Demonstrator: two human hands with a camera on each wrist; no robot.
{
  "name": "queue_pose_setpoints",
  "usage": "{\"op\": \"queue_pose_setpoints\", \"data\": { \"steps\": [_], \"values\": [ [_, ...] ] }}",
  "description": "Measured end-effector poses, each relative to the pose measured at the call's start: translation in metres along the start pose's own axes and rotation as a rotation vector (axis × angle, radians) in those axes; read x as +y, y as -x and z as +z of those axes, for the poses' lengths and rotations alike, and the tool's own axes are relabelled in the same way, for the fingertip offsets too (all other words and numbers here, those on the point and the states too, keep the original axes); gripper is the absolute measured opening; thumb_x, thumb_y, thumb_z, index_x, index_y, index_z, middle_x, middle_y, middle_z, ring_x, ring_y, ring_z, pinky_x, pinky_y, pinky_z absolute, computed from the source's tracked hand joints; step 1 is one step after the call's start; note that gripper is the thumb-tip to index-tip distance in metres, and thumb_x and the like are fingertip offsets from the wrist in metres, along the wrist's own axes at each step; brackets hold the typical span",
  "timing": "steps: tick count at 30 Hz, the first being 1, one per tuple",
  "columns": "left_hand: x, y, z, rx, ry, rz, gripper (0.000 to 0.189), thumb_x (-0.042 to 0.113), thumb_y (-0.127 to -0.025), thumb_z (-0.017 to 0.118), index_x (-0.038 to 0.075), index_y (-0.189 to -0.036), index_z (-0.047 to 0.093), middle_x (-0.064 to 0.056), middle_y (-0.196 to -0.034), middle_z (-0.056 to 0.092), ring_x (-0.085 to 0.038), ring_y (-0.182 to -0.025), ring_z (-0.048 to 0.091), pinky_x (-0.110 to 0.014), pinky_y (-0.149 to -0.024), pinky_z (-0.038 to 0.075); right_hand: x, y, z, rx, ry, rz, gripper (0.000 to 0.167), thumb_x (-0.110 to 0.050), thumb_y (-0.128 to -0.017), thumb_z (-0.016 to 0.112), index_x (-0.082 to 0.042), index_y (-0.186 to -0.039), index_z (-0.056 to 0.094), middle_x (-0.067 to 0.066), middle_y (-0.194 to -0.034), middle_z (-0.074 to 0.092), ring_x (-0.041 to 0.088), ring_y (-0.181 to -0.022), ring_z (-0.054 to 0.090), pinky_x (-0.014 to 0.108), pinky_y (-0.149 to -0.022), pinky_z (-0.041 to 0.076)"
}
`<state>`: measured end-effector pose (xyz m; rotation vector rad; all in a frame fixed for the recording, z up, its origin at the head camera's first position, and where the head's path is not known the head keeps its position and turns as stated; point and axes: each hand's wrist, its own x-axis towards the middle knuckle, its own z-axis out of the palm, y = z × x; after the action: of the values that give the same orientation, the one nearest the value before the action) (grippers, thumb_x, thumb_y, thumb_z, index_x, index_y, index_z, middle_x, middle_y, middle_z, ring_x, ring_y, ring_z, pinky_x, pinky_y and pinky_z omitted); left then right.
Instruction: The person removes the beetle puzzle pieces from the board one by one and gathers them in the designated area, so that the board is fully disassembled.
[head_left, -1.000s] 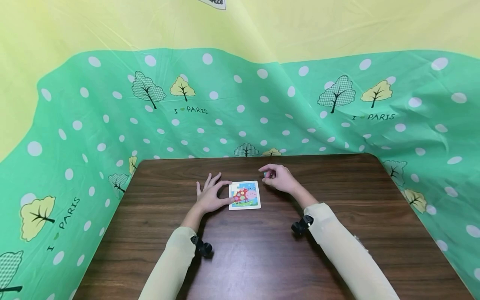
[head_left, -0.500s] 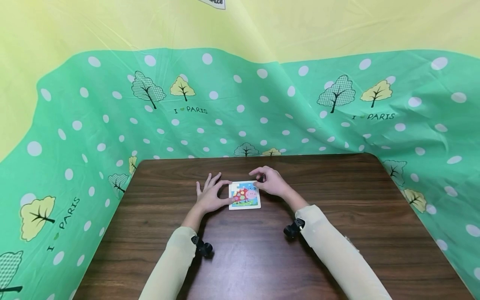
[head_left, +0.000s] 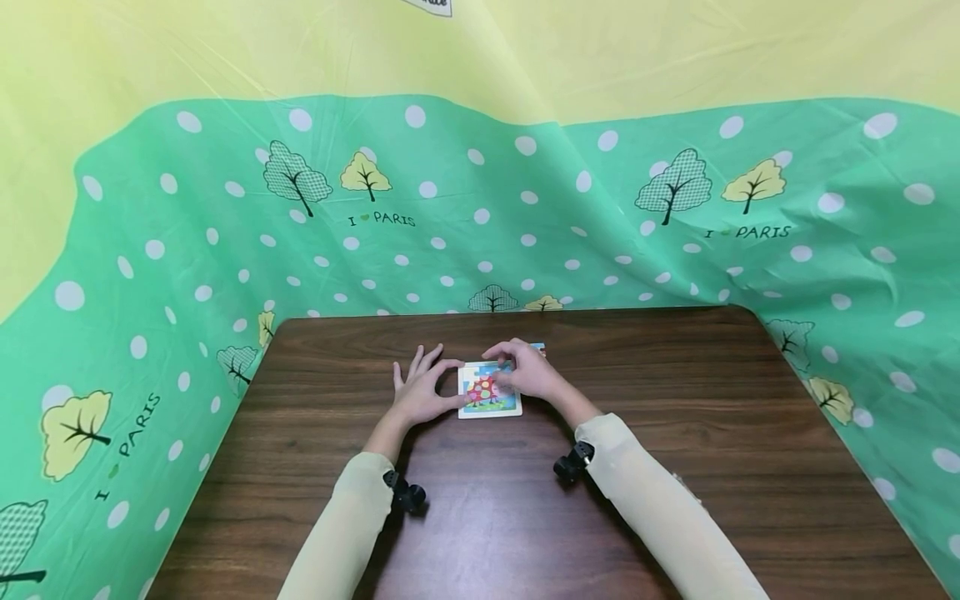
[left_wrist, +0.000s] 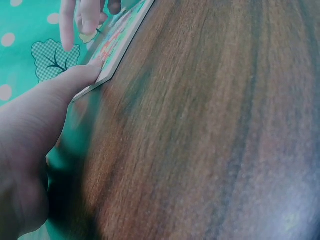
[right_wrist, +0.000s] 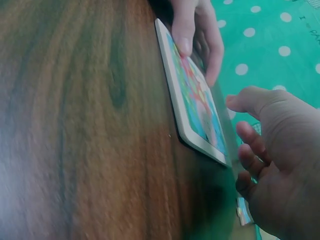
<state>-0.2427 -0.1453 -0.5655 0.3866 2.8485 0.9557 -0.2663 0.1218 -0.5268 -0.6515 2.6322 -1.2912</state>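
Wood-grained tabletop under white-rimmed square puzzle

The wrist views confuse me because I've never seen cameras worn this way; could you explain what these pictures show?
There is no robot here, only a person's bare left hand and right hand. The head view comes from a camera worn on the head, looking forward and down. The tilted close-ups come from the black wrist cameras, one on each arm. On the wood-grain table lies a white-bordered ladybug jigsaw puzzle. The left hand touches its left side. The right hand is over its right part; whether it holds a piece is hidden. At least one loose puzzle piece lies just beyond the right hand, partly covered from view.
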Motion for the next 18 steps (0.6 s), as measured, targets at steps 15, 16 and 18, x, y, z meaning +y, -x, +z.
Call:
{"op": "queue_pose_setpoints", "data": {
  "steps": [15,16,18],
  "values": [
    [0.0,0.0,0.001,0.004,-0.007,-0.003,0.073,0.071,-0.09,0.081,0.038,-0.153,0.064,-0.006,-0.19,0.027,-0.043,-0.181,0.002,-0.083,-0.134,-0.013,0.0,-0.001,0.011,-0.013,-0.003,-0.004,0.034,-0.006,-0.096,0.083,-0.003,-0.13,0.08,0.013,-0.103,0.068,0.022,-0.093,0.056,0.03,-0.083,0.044],
    [0.0,0.0,0.001,0.004,-0.006,-0.003,0.073,0.071,-0.09,0.081,0.038,-0.153,0.064,-0.006,-0.19,0.027,-0.043,-0.181,0.002,-0.083,-0.134,-0.013,0.001,-0.001,0.012,-0.013,0.003,-0.007,0.034,-0.006,-0.096,0.083,-0.004,-0.129,0.08,0.012,-0.103,0.068,0.021,-0.093,0.055,0.03,-0.083,0.044],
    [0.0,0.001,0.001,0.005,-0.006,-0.003,0.073,0.071,-0.09,0.081,0.038,-0.153,0.064,-0.006,-0.19,0.027,-0.042,-0.181,0.002,-0.083,-0.134,-0.013,0.003,-0.002,0.014,-0.016,0.018,-0.018,0.035,-0.007,-0.095,0.084,-0.004,-0.129,0.08,0.011,-0.102,0.067,0.02,-0.093,0.054,0.031,-0.082,0.044]
  ]
}}
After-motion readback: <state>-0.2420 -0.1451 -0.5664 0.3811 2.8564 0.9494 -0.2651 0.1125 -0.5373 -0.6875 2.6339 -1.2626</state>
